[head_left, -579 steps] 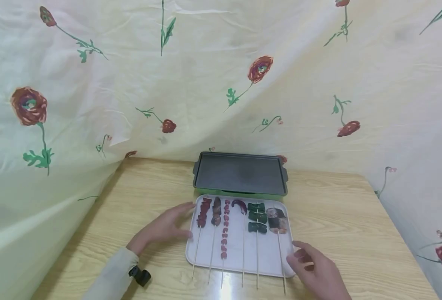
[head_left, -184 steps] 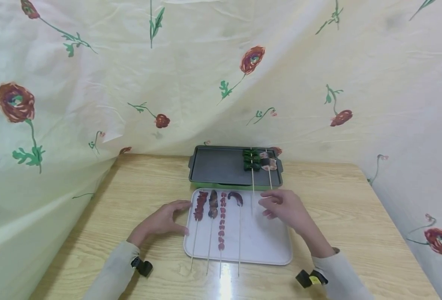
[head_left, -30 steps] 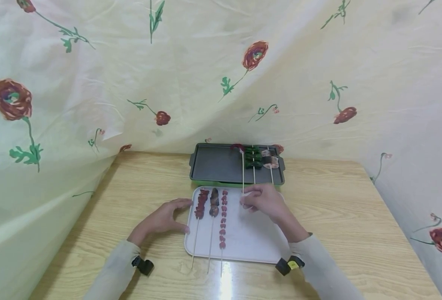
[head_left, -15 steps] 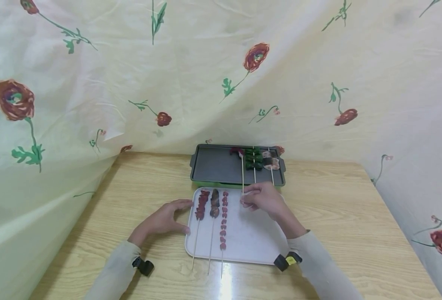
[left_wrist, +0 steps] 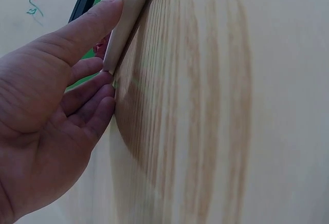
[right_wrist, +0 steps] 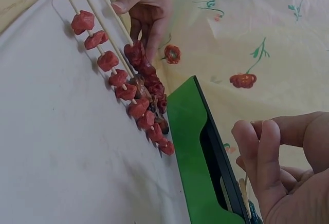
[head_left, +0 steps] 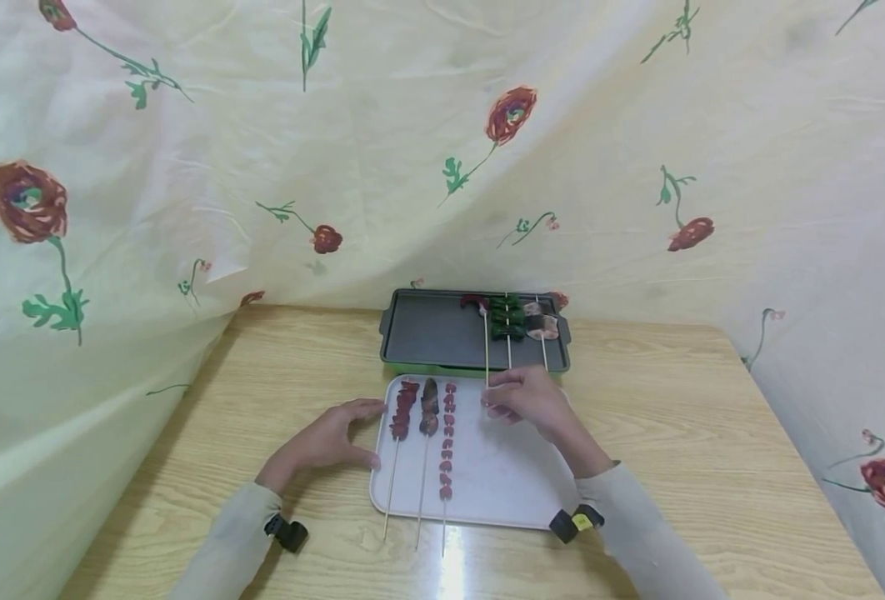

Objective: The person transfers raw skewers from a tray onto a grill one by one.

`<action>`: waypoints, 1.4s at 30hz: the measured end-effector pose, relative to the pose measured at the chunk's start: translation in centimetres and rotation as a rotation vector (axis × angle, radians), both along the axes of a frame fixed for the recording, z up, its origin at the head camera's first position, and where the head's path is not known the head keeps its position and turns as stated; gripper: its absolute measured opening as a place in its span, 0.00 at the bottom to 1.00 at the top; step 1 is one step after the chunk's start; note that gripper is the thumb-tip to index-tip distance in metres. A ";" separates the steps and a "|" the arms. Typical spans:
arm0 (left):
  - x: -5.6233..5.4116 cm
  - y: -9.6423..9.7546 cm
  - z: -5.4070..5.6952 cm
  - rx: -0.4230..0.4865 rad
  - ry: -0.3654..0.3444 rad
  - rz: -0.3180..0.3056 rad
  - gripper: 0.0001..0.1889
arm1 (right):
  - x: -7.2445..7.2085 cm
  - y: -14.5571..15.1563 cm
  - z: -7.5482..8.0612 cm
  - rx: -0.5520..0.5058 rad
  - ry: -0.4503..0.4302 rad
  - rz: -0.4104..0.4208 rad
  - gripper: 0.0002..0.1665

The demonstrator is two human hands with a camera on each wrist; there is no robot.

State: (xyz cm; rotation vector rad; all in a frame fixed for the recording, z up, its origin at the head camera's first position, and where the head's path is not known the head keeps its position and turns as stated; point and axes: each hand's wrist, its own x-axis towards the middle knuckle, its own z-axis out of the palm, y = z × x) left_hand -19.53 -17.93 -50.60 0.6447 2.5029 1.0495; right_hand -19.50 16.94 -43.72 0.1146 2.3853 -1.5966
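My right hand (head_left: 528, 402) pinches the stick of a skewer with a curved dark-red piece (head_left: 476, 301); that piece lies at the far side of the black griddle (head_left: 431, 329). To its right on the griddle are a green-piece skewer (head_left: 507, 317) and a pink-and-black skewer (head_left: 540, 323). My left hand (head_left: 330, 435) touches the left rim of the white tray (head_left: 510, 475), thumb and fingers spread; its fingertips meet the rim in the left wrist view. Three skewers remain on the tray: dark red (head_left: 403, 412), brown (head_left: 429, 408) and small red chunks (right_wrist: 108, 60).
Behind the tray stands the griddle, with a green base (right_wrist: 187, 147). Everything sits on a wooden table (head_left: 660, 417). A flowered cloth (head_left: 382, 167) hangs behind and at both sides. Each wrist wears a small black camera.
Since the earliest frame, the green and pink-and-black skewers have gone from tray to griddle, then the curved-piece skewer. Over the last second that piece dips slightly; the left hand keeps still.
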 end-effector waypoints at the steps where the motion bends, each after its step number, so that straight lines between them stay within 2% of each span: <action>1: 0.0 0.0 0.0 -0.002 0.001 -0.001 0.50 | 0.0 0.1 -0.1 0.000 0.000 -0.001 0.21; 12: 0.0 0.1 0.1 0.009 -0.001 -0.006 0.50 | 0.6 0.7 -0.4 -0.006 0.008 0.027 0.19; 18: 0.0 0.1 0.0 0.012 0.006 -0.010 0.50 | 1.5 1.1 -0.3 0.028 0.032 0.052 0.18; 23: 0.0 0.2 0.0 0.012 0.009 -0.017 0.50 | 2.6 1.3 0.5 0.058 0.067 0.060 0.21; 27: 0.1 0.2 0.1 0.008 0.009 -0.018 0.50 | 3.8 1.3 1.8 0.074 0.103 0.061 0.22; 33: 0.0 0.0 0.2 0.005 0.005 -0.016 0.50 | 6.3 1.0 3.3 0.111 0.192 0.093 0.18; 37: 0.0 0.0 0.1 0.012 0.007 -0.021 0.50 | 8.0 0.5 3.1 0.149 0.247 0.105 0.16; 42: 0.0 0.0 0.0 0.011 0.015 -0.026 0.51 | 10.0 -0.3 2.0 0.182 0.296 0.137 0.15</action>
